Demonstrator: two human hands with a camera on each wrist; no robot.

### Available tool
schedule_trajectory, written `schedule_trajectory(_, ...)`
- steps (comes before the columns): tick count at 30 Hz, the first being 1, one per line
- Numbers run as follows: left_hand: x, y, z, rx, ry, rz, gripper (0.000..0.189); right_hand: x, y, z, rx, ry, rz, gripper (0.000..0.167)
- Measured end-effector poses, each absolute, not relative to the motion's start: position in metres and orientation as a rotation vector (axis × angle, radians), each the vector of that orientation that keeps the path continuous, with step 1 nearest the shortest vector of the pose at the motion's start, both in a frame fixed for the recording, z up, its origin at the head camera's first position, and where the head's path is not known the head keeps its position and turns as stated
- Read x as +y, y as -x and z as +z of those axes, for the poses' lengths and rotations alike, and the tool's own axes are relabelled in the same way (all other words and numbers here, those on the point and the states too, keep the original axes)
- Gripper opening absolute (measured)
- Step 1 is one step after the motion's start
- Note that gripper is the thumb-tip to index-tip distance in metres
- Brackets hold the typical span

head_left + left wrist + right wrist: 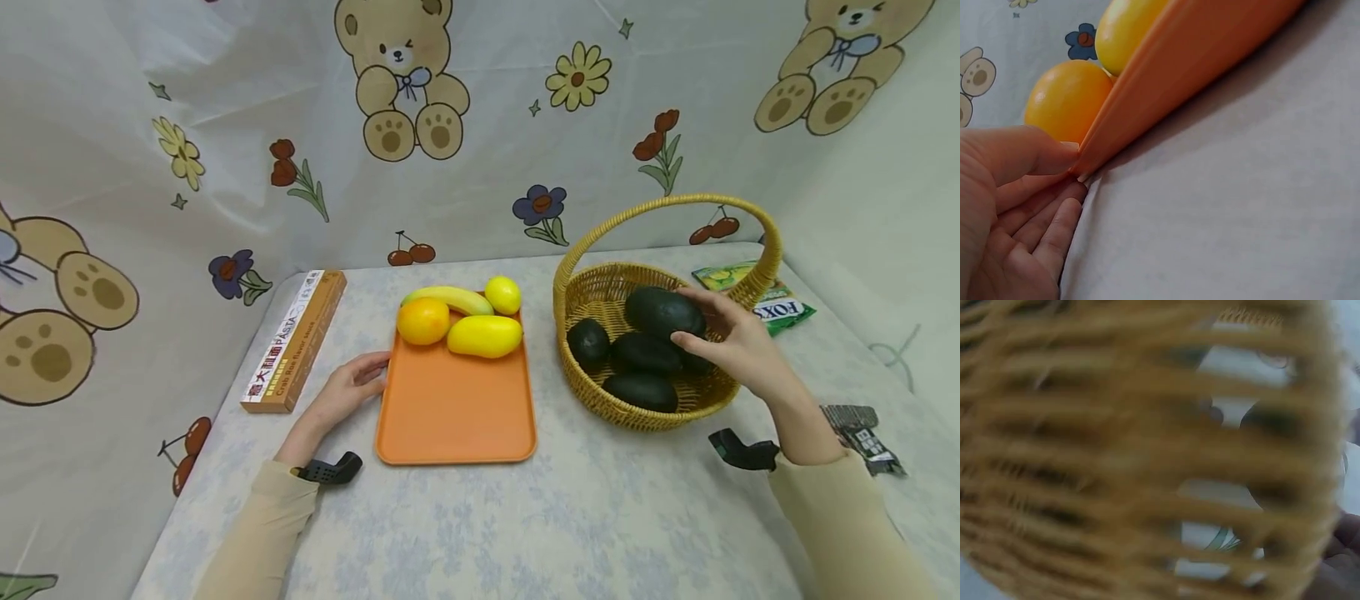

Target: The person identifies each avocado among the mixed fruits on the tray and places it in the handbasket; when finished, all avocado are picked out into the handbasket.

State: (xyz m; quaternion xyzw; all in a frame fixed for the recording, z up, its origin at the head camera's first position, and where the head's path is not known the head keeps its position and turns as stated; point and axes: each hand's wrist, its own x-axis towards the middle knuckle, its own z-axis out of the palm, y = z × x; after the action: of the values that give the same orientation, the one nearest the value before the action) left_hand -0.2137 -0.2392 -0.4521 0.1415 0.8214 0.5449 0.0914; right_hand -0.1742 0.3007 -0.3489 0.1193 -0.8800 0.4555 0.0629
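In the head view, my right hand (pixel 737 340) reaches over the right side of the wicker basket (pixel 647 422) and grips a dark green avocado (pixel 663 312) between thumb and fingers. Several more avocados lie beneath and beside it. The basket's blurred weave fills most of the right wrist view. My left hand (pixel 347 390) is at the left edge of the orange tray (pixel 453 408), pinching its rim with the thumb over it. At the tray's far end sit an orange (pixel 423 322), a mango (pixel 485 337), a banana (pixel 452 298) and a lemon (pixel 503 295).
Left of the tray lies a long pasta box (pixel 296 342). Behind the basket on the right is a green candy bag (pixel 783 307), and a dark packet (pixel 870 448) lies beside my right forearm. The basket's tall handle (pixel 675 202) arches over its far side.
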Motion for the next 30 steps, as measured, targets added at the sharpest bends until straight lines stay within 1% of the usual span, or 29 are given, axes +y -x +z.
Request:
schedule_trajectory(5, -0.24, 0.214, -0.453, 2.436, -0.43, 1.639, 0.048, 0.31, 0.184, -0.358, -2.688, -0.309, 1.315, 0.061)
schedule_trajectory(13, -0.239, 0.212, -0.452, 2.412, -0.428, 1.651, 0.049, 0.318, 0.186, -0.363, -2.744, -0.252, 1.269, 0.062)
schedule_trajectory(23, -0.238, 0.213, -0.452, 2.419, -0.436, 1.652, 0.049, 0.307, 0.203, -0.362, -2.807, -0.279, 1.257, 0.067)
schedule_trajectory(30, -0.238, 0.212, -0.45, 2.442, -0.423, 1.627, 0.049, 0.302, 0.218, -0.374, -2.791, -0.264, 1.295, 0.07)
